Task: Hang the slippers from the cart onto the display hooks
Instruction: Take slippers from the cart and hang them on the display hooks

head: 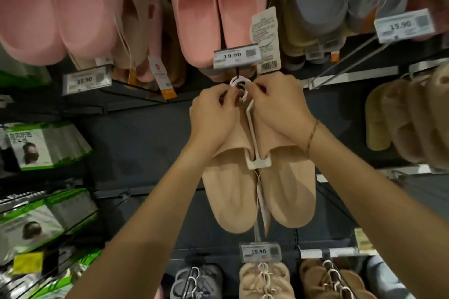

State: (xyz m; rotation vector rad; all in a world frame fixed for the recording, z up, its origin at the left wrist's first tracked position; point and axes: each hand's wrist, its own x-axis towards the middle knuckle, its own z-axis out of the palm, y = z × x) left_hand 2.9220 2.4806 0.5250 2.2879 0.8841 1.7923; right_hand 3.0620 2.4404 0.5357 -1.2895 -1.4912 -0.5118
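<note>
Currently, grip: I pinch the white hanger loop (239, 88) from both sides, left hand (213, 114) at 9 o'clock of it, right hand (277, 109) at 3 o'clock; fingertips of both hands curl in onto the plastic.
Reason for grip: two-sided pinching keeps the loop square to the dark display hook (237, 73), which I judge is the tip the loop must slide over.
Slippers: the beige slippers (257, 184) hang from the hanger stem at 6 o'clock of my hands, soles toward me, toes down, clipped at the crossbar.
Loop status: at the hook tip, just under the price tag (235, 56); whether it is threaded on, I cannot tell.
Hand pose: both backs face me, knuckles raised, thumbs hidden behind the fingers.
Arm pose: forearms rise from 7 and 5 o'clock and converge at the loop; a thin bracelet (312, 137) sits on my right wrist.
Surroundings: pink slippers (213, 19) hang at 12 o'clock; cart not in view.
</note>
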